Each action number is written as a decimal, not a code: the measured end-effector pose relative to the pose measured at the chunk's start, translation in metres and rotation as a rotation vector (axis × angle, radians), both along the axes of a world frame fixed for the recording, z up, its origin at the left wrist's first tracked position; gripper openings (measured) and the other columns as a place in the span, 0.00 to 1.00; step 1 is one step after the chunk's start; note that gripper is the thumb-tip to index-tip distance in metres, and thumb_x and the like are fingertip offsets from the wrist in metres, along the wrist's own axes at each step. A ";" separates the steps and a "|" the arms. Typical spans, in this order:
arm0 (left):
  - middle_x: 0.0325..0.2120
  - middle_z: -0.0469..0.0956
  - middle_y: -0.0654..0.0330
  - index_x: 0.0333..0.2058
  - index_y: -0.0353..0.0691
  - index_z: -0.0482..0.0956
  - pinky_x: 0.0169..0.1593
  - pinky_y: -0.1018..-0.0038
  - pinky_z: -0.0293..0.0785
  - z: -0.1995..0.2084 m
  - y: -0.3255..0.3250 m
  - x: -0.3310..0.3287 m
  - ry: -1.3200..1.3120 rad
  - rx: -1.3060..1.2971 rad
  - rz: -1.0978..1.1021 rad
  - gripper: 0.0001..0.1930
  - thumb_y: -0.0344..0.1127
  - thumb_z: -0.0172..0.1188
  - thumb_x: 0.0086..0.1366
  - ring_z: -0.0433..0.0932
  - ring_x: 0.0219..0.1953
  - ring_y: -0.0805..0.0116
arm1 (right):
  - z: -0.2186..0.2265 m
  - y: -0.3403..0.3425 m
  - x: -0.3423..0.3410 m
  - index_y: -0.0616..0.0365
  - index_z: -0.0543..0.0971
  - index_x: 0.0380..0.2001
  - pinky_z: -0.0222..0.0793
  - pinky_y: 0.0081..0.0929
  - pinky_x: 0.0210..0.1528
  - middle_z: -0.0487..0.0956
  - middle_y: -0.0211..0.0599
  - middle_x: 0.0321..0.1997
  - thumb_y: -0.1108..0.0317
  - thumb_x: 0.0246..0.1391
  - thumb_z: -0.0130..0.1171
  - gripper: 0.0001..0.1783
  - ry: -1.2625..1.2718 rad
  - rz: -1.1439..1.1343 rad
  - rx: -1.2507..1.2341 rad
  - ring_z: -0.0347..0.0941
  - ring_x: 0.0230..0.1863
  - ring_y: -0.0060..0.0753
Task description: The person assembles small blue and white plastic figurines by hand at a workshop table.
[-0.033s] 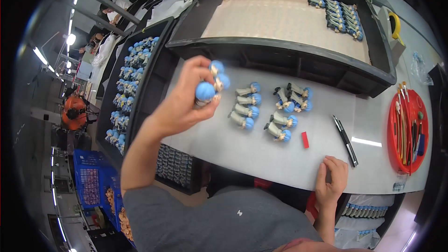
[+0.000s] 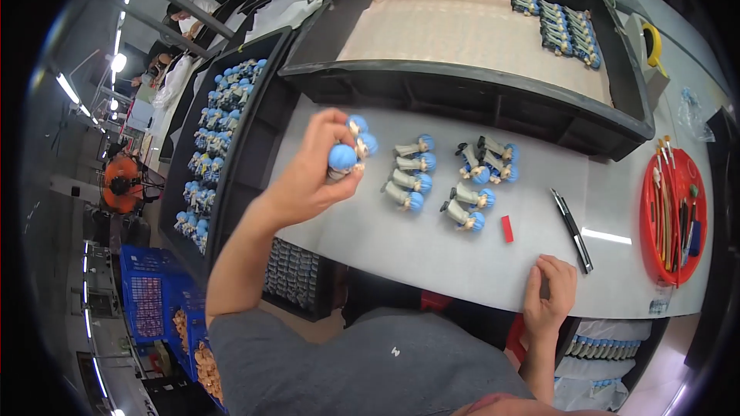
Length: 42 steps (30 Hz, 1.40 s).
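Right hand [image 2: 551, 289], at four o'clock, rests half-curled on the table [image 2: 462, 266], thumb apart, seemingly empty. At nine o'clock the left hand [image 2: 308, 177] grips clustered figurines [image 2: 343, 157], probably bunched so one grasp holds several; their heads are round and blue. Rowed figurines [image 2: 415, 163], pale-bodied, lie at its three o'clock, likely spaced for easy pickup.

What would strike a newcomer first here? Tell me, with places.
The left hand holds small blue-topped figurines over the left of the pale-grey tabletop. Beyond it lies a rectangular black plastic tray, more figurines in its right corner. At far right sits a red dish of thin paintbrushes.
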State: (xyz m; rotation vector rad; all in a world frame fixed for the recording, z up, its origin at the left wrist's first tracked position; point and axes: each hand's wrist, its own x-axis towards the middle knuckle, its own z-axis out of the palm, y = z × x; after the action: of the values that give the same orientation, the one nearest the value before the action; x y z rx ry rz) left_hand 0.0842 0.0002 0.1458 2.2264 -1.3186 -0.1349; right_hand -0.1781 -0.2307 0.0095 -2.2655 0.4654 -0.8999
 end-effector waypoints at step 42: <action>0.38 0.74 0.61 0.55 0.36 0.64 0.46 0.73 0.68 -0.148 0.003 -0.092 1.433 -0.796 -0.087 0.21 0.42 0.44 0.68 0.72 0.41 0.73 | 0.003 0.106 0.054 0.67 0.68 0.49 0.69 0.19 0.43 0.75 0.38 0.42 0.73 0.55 0.54 0.18 0.033 0.501 0.835 0.71 0.42 0.23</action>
State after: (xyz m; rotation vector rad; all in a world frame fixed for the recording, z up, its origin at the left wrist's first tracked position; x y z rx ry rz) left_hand -0.0079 0.0029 -0.0020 0.8964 -0.4524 -0.8587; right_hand -0.1244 -0.1245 0.0123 -1.5102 0.2031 -0.3110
